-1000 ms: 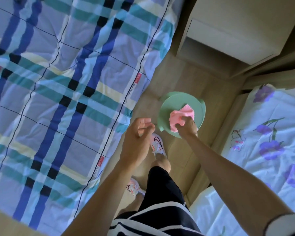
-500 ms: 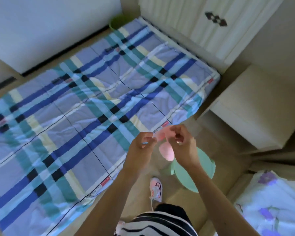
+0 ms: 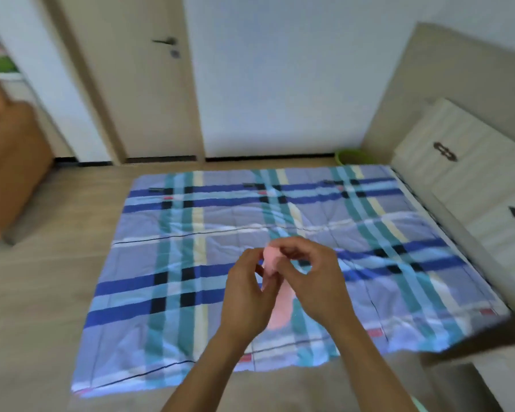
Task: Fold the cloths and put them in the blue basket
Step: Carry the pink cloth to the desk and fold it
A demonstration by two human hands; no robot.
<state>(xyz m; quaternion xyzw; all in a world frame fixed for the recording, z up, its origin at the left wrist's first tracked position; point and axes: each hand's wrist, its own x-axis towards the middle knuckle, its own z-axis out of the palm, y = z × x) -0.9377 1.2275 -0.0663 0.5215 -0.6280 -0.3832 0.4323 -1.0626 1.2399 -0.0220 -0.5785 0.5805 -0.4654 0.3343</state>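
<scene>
The pink cloth (image 3: pixel 280 310), 1 second ago bunched in the right hand (image 3: pixel 315 281) alone, now hangs above the plaid blanket (image 3: pixel 176 233) with both the left hand (image 3: pixel 247 295) and right hand pinching its top edge, so spreading and folding look next; no blue basket shows.
</scene>
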